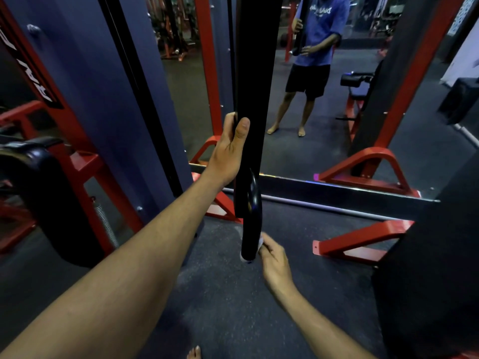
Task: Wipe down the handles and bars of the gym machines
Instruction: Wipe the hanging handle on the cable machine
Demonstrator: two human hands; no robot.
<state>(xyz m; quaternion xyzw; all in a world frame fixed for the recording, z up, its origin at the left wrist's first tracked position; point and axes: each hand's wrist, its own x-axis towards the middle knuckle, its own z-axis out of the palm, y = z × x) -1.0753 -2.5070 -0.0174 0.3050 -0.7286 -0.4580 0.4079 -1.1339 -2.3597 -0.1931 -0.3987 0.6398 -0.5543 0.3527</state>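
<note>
Both hands work the black bar (252, 99): left hand (229, 149) grasps it at twelve o'clock, right hand (273, 257) pinches a white cloth (260, 245) against its six o'clock end.

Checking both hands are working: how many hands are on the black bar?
2. The left hand grips the black bar midway; the right hand pinches a white cloth against its bottom end.
</note>
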